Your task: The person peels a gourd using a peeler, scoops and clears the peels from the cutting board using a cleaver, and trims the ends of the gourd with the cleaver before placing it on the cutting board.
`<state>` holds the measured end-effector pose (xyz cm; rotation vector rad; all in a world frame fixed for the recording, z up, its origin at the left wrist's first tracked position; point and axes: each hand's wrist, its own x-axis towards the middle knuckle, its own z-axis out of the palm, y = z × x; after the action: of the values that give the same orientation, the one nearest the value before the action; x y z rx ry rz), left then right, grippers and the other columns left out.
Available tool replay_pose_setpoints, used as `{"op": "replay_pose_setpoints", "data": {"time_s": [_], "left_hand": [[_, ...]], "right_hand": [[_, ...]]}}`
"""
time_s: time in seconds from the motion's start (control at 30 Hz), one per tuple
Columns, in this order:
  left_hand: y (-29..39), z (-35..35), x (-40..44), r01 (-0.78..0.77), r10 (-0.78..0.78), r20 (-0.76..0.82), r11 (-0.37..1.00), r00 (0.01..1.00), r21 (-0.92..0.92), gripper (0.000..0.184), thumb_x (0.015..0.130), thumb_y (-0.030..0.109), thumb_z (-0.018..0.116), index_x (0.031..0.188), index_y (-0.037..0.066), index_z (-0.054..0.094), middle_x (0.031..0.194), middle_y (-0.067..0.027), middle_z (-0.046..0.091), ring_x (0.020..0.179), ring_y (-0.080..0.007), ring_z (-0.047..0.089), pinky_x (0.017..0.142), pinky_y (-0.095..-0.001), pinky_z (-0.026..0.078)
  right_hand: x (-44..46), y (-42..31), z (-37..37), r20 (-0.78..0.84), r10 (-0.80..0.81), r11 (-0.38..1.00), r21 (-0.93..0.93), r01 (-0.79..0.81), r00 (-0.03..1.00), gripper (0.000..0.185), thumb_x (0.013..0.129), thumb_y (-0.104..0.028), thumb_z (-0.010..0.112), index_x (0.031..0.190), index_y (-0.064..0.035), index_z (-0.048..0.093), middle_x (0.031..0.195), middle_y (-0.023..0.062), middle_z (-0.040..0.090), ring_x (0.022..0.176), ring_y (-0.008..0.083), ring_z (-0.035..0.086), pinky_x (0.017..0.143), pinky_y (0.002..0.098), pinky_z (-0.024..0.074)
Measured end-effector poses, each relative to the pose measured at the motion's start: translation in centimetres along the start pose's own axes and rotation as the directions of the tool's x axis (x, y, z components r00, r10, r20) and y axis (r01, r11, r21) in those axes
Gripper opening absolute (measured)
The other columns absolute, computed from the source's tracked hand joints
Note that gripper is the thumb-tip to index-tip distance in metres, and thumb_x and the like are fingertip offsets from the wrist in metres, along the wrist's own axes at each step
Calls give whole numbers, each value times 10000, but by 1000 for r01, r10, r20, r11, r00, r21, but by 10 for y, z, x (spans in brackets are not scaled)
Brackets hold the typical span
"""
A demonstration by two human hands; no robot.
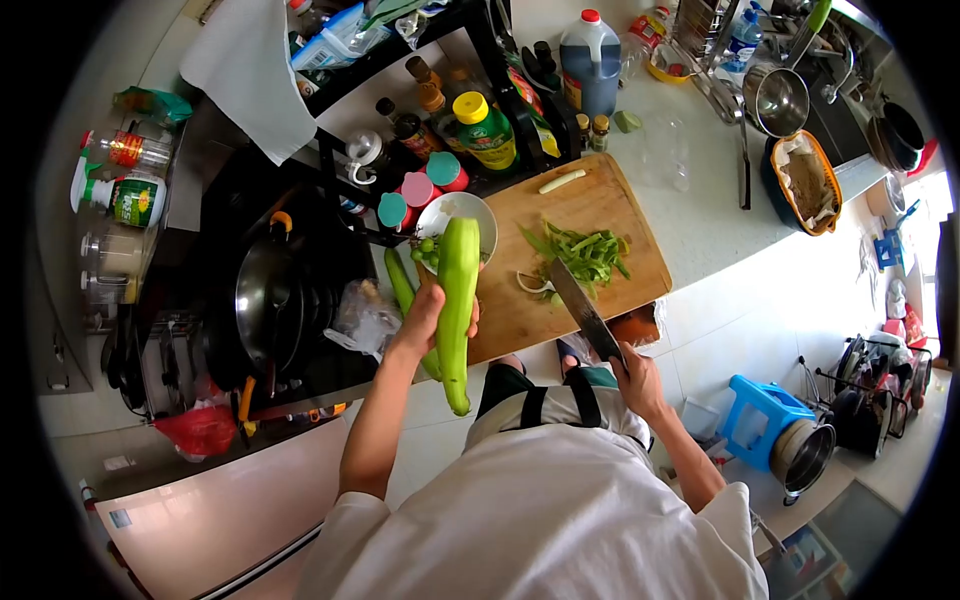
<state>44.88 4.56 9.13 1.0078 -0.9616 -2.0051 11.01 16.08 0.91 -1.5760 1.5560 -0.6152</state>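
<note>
Pale-green gourd [458,310], apparently peeled but uncut, is clasped by left fingers [431,298], right fingers [622,366] gripping a knife [585,309] beside parings [592,250]; a darker gourd [401,283], left, seems unpeeled.

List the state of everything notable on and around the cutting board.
Green strips: heaped on cutting board
Long green vegetable: in one piece, held by left hand
Knife: held by right hand, tip over board
Yellow-capped bottle: closed, upright
Red-capped jug: closed, upright
</note>
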Motion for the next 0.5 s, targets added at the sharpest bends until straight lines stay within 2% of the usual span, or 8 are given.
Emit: {"op": "replay_pose_setpoints", "data": {"time_s": [0.03, 0.13, 0.23, 0.3, 0.33, 0.4, 0.43, 0.5], "left_hand": [[3, -1, 4, -25, 25, -8, 999, 1000, 30, 913, 811, 709, 515, 1397, 23, 373, 845, -83, 565, 665, -159, 563, 560, -297, 488], [8, 1, 11, 64, -68, -28, 990, 997, -124, 845, 870, 673, 454, 1409, 31, 348, 852, -81, 553, 701, -150, 552, 568, -289, 483], [9, 3, 17, 182, -174, 52, 927, 983, -328, 735, 922, 621, 409, 1378, 46, 388, 863, -76, 554, 719, -157, 546, 591, -306, 483], [8, 5, 20, 250, -232, 96, 866, 968, -432, 594, 968, 539, 390, 1295, 51, 469, 933, -96, 588, 763, -191, 570, 632, -338, 502], [7, 10, 20, 261, -271, 29, 883, 962, -390, 579, 972, 518, 388, 1308, 53, 467, 947, -100, 590, 768, -202, 568, 628, -338, 491], [7, 26, 25, 289, -329, -100, 912, 939, -292, 551, 979, 476, 385, 1332, 59, 463, 976, -107, 593, 777, -225, 562, 621, -338, 470], [5, 20, 26, 313, -306, 68, 923, 950, -223, 511, 974, 452, 407, 1238, 34, 537, 1064, -128, 607, 847, -258, 594, 700, -399, 507], [5, 45, 19, 282, -269, -196, 959, 943, 38, 464, 978, 418, 446, 1203, 25, 547, 1026, -103, 629, 870, -219, 613, 728, -361, 525]], "right_hand": [[0, -1, 1, -7, -10, 1000, 9, 10, 1000, 259, 878, -83, 550, 1136, -63, 566, 758, 254, 606, 710, 438, 584, 610, 470, 456], [-1, -9, 1, -104, -63, 998, 5, 64, 993, 342, 862, -42, 562, 1203, -57, 562, 754, 243, 593, 674, 416, 583, 581, 416, 456], [-7, -17, -2, -259, -118, 993, -21, 117, 959, 480, 824, 11, 564, 1288, -107, 540, 754, 219, 599, 625, 373, 591, 570, 392, 461], [0, -18, -1, -239, -23, 999, -36, 15, 971, 529, 794, 37, 556, 1299, -119, 540, 739, 197, 601, 603, 355, 587, 571, 391, 463], [3, -19, -2, -232, 29, 998, -45, -41, 972, 554, 780, 50, 552, 1305, -125, 540, 731, 185, 602, 592, 346, 586, 571, 391, 465], [8, -26, -9, -263, -175, 975, -180, 130, 949, 678, 663, 83, 540, 1309, -123, 546, 674, 132, 565, 563, 304, 561, 543, 371, 450], [9, -37, -12, -288, -244, 961, -204, 190, 926, 709, 630, 83, 541, 1310, -119, 546, 659, 120, 551, 558, 294, 556, 535, 366, 443], [14, -59, -17, -335, -376, 921, -233, 311, 864, 795, 527, 56, 551, 1307, -97, 551, 628, 95, 505, 543, 263, 534, 501, 357, 418]]}}
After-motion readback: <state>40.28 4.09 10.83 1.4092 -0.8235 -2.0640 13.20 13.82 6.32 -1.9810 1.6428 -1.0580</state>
